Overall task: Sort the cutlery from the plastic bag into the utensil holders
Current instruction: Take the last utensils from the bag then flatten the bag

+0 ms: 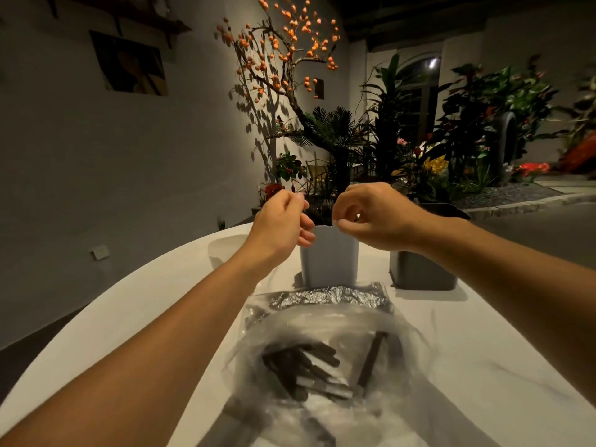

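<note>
Head view: cutlery (306, 366) mostly lies in the plastic bag (322, 333) at 6 o'clock. Left hand (280, 221) and right hand (371, 217) curl fingers above the pale holder (329, 259); whether they pinch anything, I cannot tell.

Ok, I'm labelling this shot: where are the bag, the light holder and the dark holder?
bag (325, 343), head view, clear middle over the cutlery.
light holder (329, 259), head view, front wall.
dark holder (419, 271), head view, front wall.
</note>
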Demonstrator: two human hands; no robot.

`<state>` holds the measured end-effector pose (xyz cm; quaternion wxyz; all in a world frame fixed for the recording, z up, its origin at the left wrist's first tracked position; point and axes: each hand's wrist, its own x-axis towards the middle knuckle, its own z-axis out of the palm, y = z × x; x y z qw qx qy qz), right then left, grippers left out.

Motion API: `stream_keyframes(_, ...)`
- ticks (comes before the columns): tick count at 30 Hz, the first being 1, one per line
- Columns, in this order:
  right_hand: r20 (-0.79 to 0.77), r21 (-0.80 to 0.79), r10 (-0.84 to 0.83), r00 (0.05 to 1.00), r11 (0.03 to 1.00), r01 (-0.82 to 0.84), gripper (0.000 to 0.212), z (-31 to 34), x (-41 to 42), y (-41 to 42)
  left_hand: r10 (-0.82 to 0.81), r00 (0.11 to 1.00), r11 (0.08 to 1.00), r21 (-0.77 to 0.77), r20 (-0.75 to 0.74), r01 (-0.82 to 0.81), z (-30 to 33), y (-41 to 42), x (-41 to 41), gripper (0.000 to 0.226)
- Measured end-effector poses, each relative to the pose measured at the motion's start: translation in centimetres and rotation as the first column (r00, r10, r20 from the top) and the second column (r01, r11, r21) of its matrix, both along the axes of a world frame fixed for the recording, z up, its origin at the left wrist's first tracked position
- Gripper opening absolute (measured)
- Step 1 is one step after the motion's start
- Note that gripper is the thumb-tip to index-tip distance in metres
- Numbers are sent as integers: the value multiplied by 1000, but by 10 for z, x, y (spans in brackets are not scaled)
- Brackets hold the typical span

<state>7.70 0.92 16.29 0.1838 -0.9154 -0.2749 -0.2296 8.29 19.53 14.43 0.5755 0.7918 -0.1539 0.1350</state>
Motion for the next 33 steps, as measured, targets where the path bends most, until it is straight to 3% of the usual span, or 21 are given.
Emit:
stream_keyframes(3, -160, -24, 60, 985, 998, -65, 7, -1, -41, 11, -22, 999, 999, 26, -38, 23, -13, 3, -39, 30)
stream_keyframes(6, -438, -103, 64, 897, 987, -121, 5, -13, -74, 21, -26, 997, 997, 77, -78, 32, -30, 7, -69, 40)
stream_keyframes(9, -564, -338, -55, 824, 926, -169, 18, -38, -93, 28, -27, 990, 984, 172, -136, 50, -56, 10, -89, 44)
stream_keyframes(12, -538, -507, -181, 824, 850, -144, 35, -76, -99, 32, 21, 997, 921, 390, -72, 9, -93, 12, -97, 29)
stream_keyframes(14, -535, -498, -183, 825, 857, -133, 45, -101, -99, 35, 23, 1000, 848, 530, -19, -10, -115, 16, -98, 18)
stream_keyframes(16, -468, -456, -171, 867, 887, -72, 43, -118, -96, 37, 3, 1000, 774, 633, 2, -4, -131, 18, -97, 23)
stream_keyframes(19, -352, -410, -226, 908, 910, 68, 45, -135, -90, 37, 5, 1000, 778, 627, 19, -16, -145, 18, -98, 30)
stream_keyframes(23, -184, -345, -247, 951, 923, 173, 33, -155, -94, 43, 12, 999, 826, 562, 47, -36, -151, 16, -98, 28)
stream_keyframes(26, -20, -434, -199, 980, 885, 171, 37, -154, -100, 48, -24, 996, 799, 601, 88, -34, -150, 17, -97, 24)
stream_keyframes(33, 15, -471, -204, 979, 862, 187, 34, -153, -106, 49, -80, 986, 733, 679, 147, -42, -149, 22, -99, 25)
